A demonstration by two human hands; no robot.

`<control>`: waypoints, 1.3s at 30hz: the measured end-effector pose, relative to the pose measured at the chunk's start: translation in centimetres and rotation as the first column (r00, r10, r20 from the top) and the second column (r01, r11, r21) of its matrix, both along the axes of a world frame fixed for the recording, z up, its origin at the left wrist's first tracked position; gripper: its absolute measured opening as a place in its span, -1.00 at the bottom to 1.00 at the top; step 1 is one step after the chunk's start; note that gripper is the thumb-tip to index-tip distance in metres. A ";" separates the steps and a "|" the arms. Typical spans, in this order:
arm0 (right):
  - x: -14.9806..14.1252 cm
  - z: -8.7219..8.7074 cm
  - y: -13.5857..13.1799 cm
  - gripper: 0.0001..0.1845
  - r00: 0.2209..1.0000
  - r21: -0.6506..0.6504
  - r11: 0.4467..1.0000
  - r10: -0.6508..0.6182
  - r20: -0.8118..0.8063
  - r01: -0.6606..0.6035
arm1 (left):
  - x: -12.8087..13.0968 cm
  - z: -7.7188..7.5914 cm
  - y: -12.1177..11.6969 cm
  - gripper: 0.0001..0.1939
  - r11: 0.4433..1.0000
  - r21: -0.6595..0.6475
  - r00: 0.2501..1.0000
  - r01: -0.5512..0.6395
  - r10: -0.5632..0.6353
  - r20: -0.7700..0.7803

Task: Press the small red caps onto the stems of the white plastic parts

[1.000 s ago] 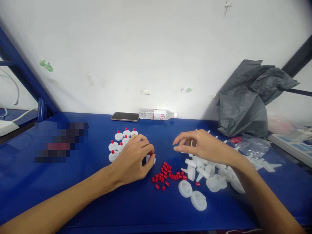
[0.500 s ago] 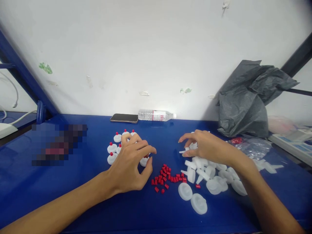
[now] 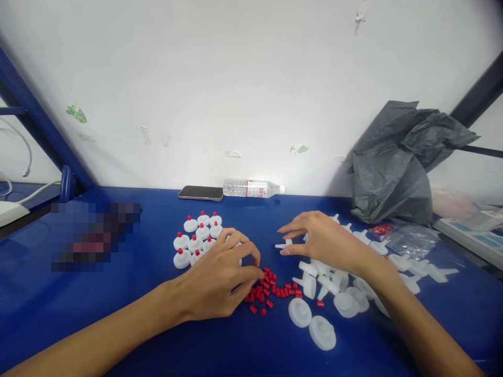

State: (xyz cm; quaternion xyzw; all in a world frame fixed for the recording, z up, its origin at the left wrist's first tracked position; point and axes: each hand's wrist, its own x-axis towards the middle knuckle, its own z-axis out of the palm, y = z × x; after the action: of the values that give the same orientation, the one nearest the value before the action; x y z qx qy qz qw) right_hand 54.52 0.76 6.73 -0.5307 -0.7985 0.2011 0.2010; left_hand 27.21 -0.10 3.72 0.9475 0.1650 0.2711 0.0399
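My left hand [image 3: 223, 277] reaches to the left edge of a pile of small red caps [image 3: 274, 277]. Its thumb and index finger are drawn together there; what lies between the fingertips is hidden. Behind this hand stand several white nozzle lids with red tips [image 3: 195, 243], upright in a cluster and partly covered by the fingers. My right hand [image 3: 320, 235] pinches a white nozzle lid [image 3: 288, 244] between thumb and fingers, its thin spout pointing left. Below and around the right wrist lie many loose white nozzle lids [image 3: 346, 302], some tipped on their sides.
A dark phone [image 3: 200, 193] and a clear bottle [image 3: 253, 188] lie along the wall. At the right are a grey plastic bag [image 3: 393, 162], a clear bag [image 3: 412, 238] and a pale device [image 3: 467, 235]. A pixelated patch covers something on the blue table [image 3: 157, 340] at left.
My left hand has moved right and down from the cluster to the red caps, its fingers closing and uncovering more red-tipped lids. My right hand has shifted slightly left with its nozzle lid.
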 end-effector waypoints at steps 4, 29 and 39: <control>-0.4 -0.1 -0.1 -0.52 0.996 0.074 0.996 0.046 0.077 -0.052 | -0.1 -0.5 0.3 -0.83 0.998 -0.061 0.997 0.022 -0.026 -0.066; -3.2 1.1 -1.7 -0.67 0.967 0.004 0.993 0.112 -0.229 -0.114 | 0.1 -0.7 1.6 -0.86 0.966 -0.212 0.905 -0.148 0.219 0.365; -3.5 0.7 -1.6 -0.54 0.886 -0.093 0.982 0.103 -0.451 -0.162 | 0.1 -0.8 1.6 -0.85 0.897 -0.436 0.892 -0.074 0.255 0.373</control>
State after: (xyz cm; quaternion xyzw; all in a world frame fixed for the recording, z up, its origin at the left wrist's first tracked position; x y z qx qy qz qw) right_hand 50.99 -0.89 7.40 -0.4266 -0.7514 0.3809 0.3293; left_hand 27.32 1.51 2.89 0.8189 0.2870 0.4304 0.2486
